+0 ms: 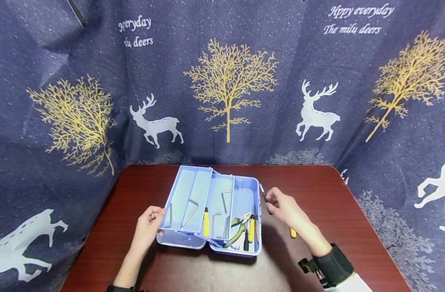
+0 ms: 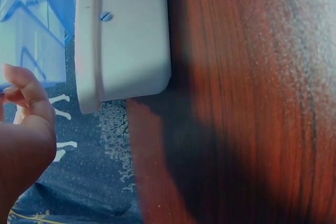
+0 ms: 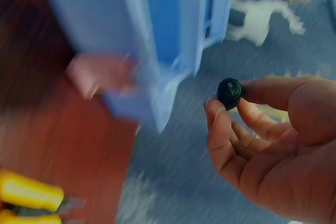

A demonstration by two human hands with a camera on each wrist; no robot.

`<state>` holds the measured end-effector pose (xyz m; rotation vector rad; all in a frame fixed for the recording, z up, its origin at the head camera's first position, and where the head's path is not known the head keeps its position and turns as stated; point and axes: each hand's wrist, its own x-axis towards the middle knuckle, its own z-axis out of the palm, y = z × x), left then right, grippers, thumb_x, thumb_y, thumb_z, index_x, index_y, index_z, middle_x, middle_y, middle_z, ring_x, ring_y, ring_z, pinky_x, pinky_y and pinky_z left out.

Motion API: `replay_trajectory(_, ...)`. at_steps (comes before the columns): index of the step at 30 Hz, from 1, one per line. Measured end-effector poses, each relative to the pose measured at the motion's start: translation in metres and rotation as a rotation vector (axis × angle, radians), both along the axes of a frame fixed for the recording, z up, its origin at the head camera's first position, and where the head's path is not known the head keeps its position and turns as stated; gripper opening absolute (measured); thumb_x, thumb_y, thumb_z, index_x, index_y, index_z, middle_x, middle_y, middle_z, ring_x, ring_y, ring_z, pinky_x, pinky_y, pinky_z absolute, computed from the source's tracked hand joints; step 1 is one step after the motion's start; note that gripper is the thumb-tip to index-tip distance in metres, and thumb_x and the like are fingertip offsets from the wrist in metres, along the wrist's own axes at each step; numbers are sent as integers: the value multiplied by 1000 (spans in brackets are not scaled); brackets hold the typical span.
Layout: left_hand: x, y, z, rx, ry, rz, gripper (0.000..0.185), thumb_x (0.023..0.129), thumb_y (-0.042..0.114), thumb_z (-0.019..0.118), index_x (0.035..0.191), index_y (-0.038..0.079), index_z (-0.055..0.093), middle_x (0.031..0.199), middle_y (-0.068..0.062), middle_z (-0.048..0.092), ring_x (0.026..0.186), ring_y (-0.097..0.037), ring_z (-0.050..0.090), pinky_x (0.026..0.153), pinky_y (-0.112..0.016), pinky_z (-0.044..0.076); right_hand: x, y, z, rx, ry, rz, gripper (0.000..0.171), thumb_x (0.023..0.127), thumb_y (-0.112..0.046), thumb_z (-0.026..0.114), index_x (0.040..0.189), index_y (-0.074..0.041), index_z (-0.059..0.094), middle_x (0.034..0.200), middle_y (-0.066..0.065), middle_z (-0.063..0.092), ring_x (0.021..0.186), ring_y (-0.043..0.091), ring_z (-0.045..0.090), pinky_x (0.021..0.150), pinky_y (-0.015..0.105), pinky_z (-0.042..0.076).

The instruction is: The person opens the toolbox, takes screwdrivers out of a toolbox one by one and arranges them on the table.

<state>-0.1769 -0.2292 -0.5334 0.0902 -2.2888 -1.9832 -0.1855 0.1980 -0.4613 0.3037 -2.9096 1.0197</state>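
Observation:
A light-blue toolbox stands unfolded on the table, its stepped trays spread leftward. My left hand pinches the outer edge of the leftmost tray; in the left wrist view, curled fingers meet that tray's edge. Beyond the box's right side, my right hand holds a slim black-handled screwdriver between thumb and fingertips, its bright shaft pointing away. Hex keys and a yellow-handled screwdriver lie in the trays. Pliers and another yellow-handled screwdriver lie in the main compartment.
Yellow handles lie on the table right of the box, partly hidden by my right forearm in the head view. The dark red wooden table has a patterned blue curtain behind it and along both sides.

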Motion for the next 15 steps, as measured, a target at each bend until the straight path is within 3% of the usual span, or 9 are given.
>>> replay_trajectory(5,1,-1,-1,1,-4,6,16,105,6,59,106,-11,58,68,0,58,47,-10,51,42,-23,50,7,42,-7,24,-68,-108,18,97,-5,67,112,-2,56,100,13,71,94,32,70,73,43,59)
replay_trajectory(11,1,-1,-2,14,13,-6,18,104,6,60,107,-11,58,69,-1,58,47,-11,51,42,-24,49,12,80,-19,51,-132,-216,23,98,-7,65,117,1,52,96,18,72,84,31,71,69,45,58)
replay_trajectory(15,0,-1,-1,15,18,-7,18,105,6,61,107,-11,58,68,0,57,46,-11,51,42,-25,49,13,98,-35,79,-162,-263,25,98,-8,66,116,1,52,95,19,72,85,34,70,71,48,56)
